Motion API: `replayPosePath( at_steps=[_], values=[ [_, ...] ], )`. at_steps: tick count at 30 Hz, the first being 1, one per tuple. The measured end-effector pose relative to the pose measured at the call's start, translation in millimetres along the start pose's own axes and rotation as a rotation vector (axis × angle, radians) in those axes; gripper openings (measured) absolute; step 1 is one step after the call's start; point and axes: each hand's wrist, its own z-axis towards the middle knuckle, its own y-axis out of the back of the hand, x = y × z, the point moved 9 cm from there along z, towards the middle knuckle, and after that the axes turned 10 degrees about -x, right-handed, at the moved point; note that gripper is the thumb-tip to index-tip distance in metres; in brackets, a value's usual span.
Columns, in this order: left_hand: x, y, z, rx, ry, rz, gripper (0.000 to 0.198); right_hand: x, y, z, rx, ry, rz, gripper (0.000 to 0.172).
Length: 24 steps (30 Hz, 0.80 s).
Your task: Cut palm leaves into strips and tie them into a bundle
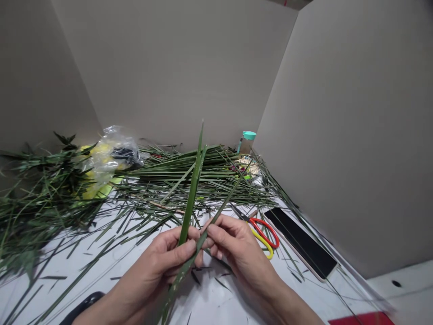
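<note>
Pinching converging leaf strips (192, 198) in fingers of left hand (165, 257) and right hand (238, 243), presumably to steady their meeting point, scissors (252, 220) lying near, likely for easy reach.

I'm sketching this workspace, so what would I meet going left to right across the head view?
Leafy stems, plastic bag, left hand, right hand, scissors, phone.

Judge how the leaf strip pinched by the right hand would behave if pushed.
The leaf strip probably has some stiffness, since its upper end juts straight beyond the right hand. Looking thin and narrow, it should feel light and may crease.
</note>
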Motion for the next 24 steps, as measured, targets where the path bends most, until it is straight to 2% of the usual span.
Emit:
replayPosePath(
  at_steps=[6,12,16,20,24],
  values=[
    [3.4,-3.2,-3.8,0.033,0.068,0.06,0.032,1.2,3.7,-0.9,-0.038,-0.035,0.183,0.024],
    [6.2,-3.9,-3.9,0.081,0.073,0.057,0.026,3.1,5.3,-2.0,-0.046,-0.025,0.17,0.024],
    [6.7,0.8,-1.6,0.05,0.045,0.109,0.02,-0.4,1.8,-2.5,0.001,-0.018,0.103,0.023],
    [9.1,2.3,1.8,0.001,-0.008,0.277,0.015,-5.3,-5.2,-2.4,0.085,-0.016,-0.055,0.026],
    [2.0,8.0,5.1,-0.119,-0.148,0.332,0.024,-2.2,6.0,3.6,0.007,0.037,-0.153,0.034]
  ],
)
